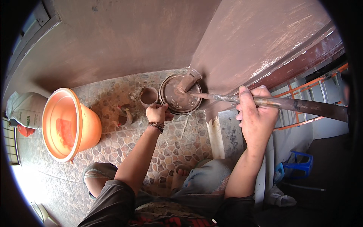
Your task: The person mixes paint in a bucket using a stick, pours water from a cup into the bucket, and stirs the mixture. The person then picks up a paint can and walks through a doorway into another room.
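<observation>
A round paint can (177, 99) with brown paint in it stands on the floor by the wall corner. My left hand (156, 113) has its fingers closed at the can's near left rim. Just beyond that hand, a small cup (149, 96) with brown inside stands against the can. In my right hand (258, 109) is a long paint-stained pole (302, 107), thumb laid along its top. Its far end reaches into the can. A clear, paint-smeared cup (190, 79) leans at the can's far rim, partly over the paint.
An orange tub (90, 126) stands to the left, with a white sack (26, 109) behind it. Brown walls (132, 41) meet beyond the can. On the right are a concrete step (230, 130), an orange ladder (321, 90) and a blue stool (300, 164).
</observation>
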`<action>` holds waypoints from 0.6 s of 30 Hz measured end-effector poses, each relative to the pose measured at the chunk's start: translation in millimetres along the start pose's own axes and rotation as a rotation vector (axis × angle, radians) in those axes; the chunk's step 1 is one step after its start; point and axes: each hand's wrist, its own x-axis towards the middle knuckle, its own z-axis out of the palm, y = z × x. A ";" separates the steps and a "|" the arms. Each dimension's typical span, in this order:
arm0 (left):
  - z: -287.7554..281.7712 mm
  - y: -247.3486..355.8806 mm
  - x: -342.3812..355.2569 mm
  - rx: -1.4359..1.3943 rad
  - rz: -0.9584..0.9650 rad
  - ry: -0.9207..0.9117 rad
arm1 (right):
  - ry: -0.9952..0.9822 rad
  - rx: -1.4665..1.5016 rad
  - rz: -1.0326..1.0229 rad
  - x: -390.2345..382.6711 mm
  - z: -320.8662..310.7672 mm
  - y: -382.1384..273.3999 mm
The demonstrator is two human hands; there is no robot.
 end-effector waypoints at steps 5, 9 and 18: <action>-3.9 1.8 -0.2 -0.010 -0.006 -0.007 | -0.001 0.004 -0.001 0.7 3.6 0.8; -8.9 3.7 -3.7 0.012 0.018 0.044 | -0.009 0.026 -0.005 0.7 4.0 -0.1; -4.3 40.0 28.3 0.484 0.543 0.326 | -0.013 0.059 0.027 0.2 2.8 -1.2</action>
